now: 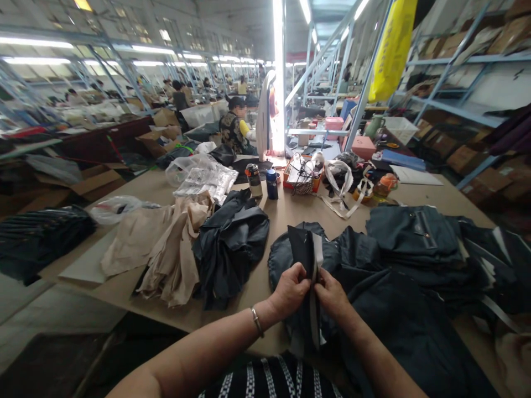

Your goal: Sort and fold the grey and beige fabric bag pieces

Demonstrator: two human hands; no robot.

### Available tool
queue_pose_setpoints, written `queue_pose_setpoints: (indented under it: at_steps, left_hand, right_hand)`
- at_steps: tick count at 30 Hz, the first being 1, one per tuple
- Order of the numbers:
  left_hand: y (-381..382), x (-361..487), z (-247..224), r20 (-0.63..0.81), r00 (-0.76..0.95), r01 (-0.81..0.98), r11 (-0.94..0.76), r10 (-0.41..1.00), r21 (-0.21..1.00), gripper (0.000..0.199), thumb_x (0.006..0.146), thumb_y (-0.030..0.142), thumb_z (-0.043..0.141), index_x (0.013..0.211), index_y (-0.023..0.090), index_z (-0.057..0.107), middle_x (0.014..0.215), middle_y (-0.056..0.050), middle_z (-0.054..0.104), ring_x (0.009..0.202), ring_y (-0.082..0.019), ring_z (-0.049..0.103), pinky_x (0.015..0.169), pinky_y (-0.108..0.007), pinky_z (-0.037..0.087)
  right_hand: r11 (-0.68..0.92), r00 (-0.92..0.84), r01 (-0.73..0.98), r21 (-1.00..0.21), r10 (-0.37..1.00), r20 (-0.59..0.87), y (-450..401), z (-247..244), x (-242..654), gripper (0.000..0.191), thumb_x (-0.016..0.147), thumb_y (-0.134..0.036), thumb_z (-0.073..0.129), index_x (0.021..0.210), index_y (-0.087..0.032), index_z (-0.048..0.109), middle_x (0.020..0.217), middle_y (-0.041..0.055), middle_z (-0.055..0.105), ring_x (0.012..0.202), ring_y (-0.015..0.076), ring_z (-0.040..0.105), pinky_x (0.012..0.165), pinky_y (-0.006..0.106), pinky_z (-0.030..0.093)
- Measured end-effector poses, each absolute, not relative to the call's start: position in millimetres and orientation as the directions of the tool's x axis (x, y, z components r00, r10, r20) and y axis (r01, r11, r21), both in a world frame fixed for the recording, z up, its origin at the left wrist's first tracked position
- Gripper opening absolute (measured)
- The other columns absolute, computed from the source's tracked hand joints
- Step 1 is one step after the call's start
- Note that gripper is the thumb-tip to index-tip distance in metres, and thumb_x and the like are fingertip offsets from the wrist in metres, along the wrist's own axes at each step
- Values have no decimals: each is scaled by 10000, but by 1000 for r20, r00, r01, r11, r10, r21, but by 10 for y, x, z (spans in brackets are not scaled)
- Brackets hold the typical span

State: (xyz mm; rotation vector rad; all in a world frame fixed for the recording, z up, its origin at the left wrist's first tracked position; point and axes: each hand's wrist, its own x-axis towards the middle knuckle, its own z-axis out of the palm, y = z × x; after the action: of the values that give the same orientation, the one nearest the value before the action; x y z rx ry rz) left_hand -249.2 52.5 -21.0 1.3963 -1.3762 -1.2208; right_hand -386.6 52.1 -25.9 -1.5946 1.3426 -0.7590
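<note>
My left hand (291, 287) pinches the left side of a dark fabric piece (301, 249) held upright over the table's front edge. On the other side, my right hand (329, 292) grips the same fabric, whose pale grey-white layer (317, 251) shows along its right. The two hands are close together, thumbs near the fold between them. Behind and beneath lies rumpled dark cloth (282, 257), and more dark cloth (390, 315) spreads to the right of my right hand. My fingertips are partly hidden by the fabric.
Beige cloth (166, 243) and black cloth (232, 237) lie left on the brown table (265, 221). Folded dark pieces with a zipper (415, 232) are stacked right. Bottles (272, 185) and an orange basket (302, 177) stand behind. A co-worker (235, 127) sits farther back.
</note>
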Motion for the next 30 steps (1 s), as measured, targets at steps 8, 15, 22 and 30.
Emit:
queue_pose_setpoints:
  at_steps: [8, 15, 22, 30]
  left_hand:
    - [540, -2583, -229, -162, -127, -149, -142, -979, 979, 163, 633, 137, 563, 590, 161, 408, 578, 45, 395, 589, -84, 345, 545, -211, 288]
    - [618, -2517, -201, -209, -266, 0, -217, -941, 976, 220, 604, 206, 603, 588, 159, 389, 581, 54, 375, 581, -73, 315, 546, -205, 284]
    - [535, -2717, -187, -209, -50, -30, -208, -977, 978, 195, 630, 232, 584, 612, 171, 399, 561, 61, 371, 549, -75, 325, 522, -208, 296]
    - [611, -2861, -236, -207, -168, -115, -190, -964, 975, 157, 610, 174, 565, 576, 155, 412, 560, 50, 385, 569, -76, 327, 527, -207, 278]
  right_hand:
    - [-73, 381, -363, -929, -921, -77, 557, -399, -3892, 486, 698, -160, 479, 1184, -139, 498, 1116, 91, 558, 1087, 231, 520, 983, 357, 400]
    - [-16, 599, -330, -944, -776, -197, 580, -368, -4212, 378, 788, -231, 477, 1147, -140, 555, 1032, 72, 601, 1013, 241, 556, 941, 386, 434]
    - [-102, 92, -520, -848, -994, 63, 782, -373, -3928, 581, 800, -298, 499, 1346, -140, 377, 1231, 138, 483, 1120, 280, 502, 974, 435, 412]
    - [222, 561, 44, -974, -812, -160, 675, -390, -4336, 346, 820, -259, 561, 1143, -142, 597, 1030, 62, 646, 992, 240, 581, 912, 381, 440]
